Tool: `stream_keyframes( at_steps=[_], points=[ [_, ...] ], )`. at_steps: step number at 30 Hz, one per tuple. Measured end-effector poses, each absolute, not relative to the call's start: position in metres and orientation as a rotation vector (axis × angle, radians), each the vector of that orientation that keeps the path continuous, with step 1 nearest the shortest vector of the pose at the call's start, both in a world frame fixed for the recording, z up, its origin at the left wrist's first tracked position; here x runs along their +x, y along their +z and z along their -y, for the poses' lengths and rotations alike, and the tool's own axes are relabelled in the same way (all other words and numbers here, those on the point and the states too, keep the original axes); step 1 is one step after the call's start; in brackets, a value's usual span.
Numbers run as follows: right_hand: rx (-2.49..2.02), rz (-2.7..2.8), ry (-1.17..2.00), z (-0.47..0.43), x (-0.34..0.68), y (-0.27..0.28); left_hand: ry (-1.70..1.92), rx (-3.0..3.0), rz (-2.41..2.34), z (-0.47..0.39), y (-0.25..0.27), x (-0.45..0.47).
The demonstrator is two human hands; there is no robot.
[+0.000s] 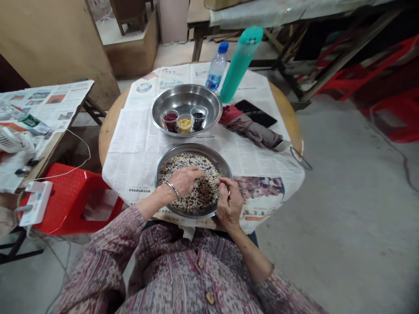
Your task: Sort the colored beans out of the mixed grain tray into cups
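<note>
The shallow, round metal bowl [223,162] sat at the near edge of the papered worktop [295,126], its silvery inner wall showing bare along the far and right sides. A loose mix of small grains and beans [194,203] covered its bottom, whitish pieces speckled with dark red, yellow and darker ones. Toward the middle and right, the dark red pieces lay closer together in a patch, while the far part looked paler.

grey floor [330,192], round wooden bench [293,120] under newspaper [131,139], papered side table [59,139] left, red stool [67,194] near it, tan panel [59,39] behind
</note>
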State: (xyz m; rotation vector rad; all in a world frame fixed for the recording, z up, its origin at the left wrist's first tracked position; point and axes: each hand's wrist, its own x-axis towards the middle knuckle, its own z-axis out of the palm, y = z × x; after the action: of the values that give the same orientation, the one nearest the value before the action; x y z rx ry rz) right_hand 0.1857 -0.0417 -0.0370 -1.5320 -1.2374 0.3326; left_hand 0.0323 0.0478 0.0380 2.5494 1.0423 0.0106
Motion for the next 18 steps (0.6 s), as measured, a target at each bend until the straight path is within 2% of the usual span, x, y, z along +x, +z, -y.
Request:
stream_keyframes(
  at_steps=[3, 8, 18],
  points=[
    [-1.534, 1.243, 0.326, 0.042, 0.186, -0.036, -0.056, 2.653, -1.081, -0.028, 0.05, 0.012],
    [-1.54, 1.248, 0.325, 0.043, 0.185, -0.036, -0.362, 2.551, -0.972, -0.005, 0.048, -0.007],
    [-1.556, 1.234, 0.332, 0.044, 0.186, -0.035, 0.014, 2.641, -1.19, -0.061, 0.034, 0.038]
  ],
)
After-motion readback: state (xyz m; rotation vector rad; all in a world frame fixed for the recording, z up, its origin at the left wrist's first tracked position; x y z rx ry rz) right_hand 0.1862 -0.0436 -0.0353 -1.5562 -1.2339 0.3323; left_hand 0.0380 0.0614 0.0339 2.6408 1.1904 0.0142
